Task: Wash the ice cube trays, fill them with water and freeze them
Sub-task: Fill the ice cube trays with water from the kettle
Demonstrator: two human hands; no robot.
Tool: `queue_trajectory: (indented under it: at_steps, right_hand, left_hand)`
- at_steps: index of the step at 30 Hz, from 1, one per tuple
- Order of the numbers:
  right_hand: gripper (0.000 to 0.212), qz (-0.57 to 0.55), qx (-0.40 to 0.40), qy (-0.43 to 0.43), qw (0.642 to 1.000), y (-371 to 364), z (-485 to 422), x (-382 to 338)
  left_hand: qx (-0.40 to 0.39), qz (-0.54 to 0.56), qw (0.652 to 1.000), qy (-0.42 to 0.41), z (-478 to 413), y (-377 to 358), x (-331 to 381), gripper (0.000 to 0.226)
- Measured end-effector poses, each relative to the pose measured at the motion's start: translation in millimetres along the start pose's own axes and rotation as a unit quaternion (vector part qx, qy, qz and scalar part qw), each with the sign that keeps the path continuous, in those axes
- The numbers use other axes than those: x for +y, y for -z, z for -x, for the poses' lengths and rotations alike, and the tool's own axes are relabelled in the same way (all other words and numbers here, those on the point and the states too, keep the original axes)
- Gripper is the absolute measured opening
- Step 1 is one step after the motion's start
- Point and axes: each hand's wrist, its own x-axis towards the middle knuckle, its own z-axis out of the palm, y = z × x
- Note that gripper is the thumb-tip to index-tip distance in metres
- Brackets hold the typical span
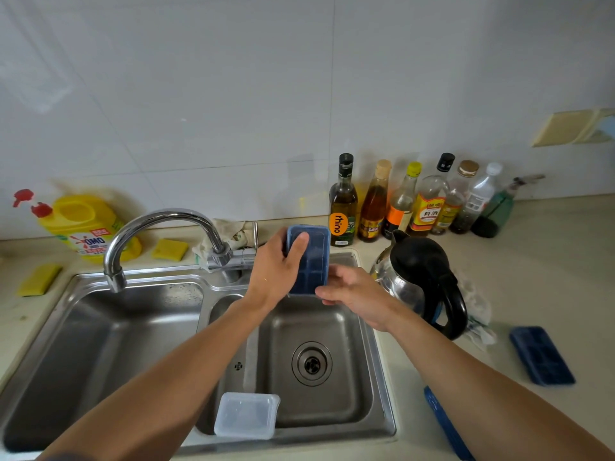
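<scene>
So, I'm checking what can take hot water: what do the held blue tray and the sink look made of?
The blue tray looks like matte plastic or silicone, dull with no sharp glints; which one is unclear. The sink looks like brushed stainless steel: grey, with soft streaky reflections.

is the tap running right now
No, no stream of water shows below the spout of the faucet, which points down into the left basin.

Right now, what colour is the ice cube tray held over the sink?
The ice cube tray is dark blue; the head view shows it.
</scene>
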Motion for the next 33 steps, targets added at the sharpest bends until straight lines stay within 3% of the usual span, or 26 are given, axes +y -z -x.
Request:
queue_trajectory:
  at_steps: [8, 13, 18, 21, 24, 28, 33]
  right_hand:
    - [0.034, -0.002, 0.011, -0.006, 1.0, -8.0, -1.1, 9.3]
    - [0.023, -0.06, 0.057, -0.017, 0.996, -9.2, -5.7, 13.0]
    - [0.02, -0.039, 0.035, -0.039, 0.998, 0.2, -5.2, 16.7]
    - [0.023, -0.044, 0.109, -0.028, 0.993, 3.3, -8.1, 12.0]
    - [0.046, 0.067, 0.223, -0.002, 0.972, 12.1, -14.5, 1.5]
    - [0.087, 0.25, 0.221, 0.032, 0.942, 16.1, -17.4, -0.7]
    - [0.078, 0.298, 0.232, 0.074, 0.923, 16.0, -17.1, 11.0]
  left_hand:
    - [-0.029, 0.0, 0.999, 0.036, 6.9, 0.4, -7.5, 0.033]
    - [-0.09, 0.052, 0.987, 0.119, 15.2, 0.5, -15.1, 0.044]
    - [-0.138, 0.036, 0.982, 0.126, 23.5, -4.2, -18.8, 0.037]
    - [-0.189, 0.016, 0.973, 0.134, 25.4, -2.7, -17.8, 0.034]
    - [-0.288, -0.017, 0.952, 0.105, 31.8, -0.5, -17.6, 0.024]
    - [-0.385, -0.049, 0.92, 0.06, 40.9, -5.4, -12.7, 0.013]
    - [-0.394, -0.11, 0.913, -0.019, 44.4, -12.1, -12.3, 0.018]
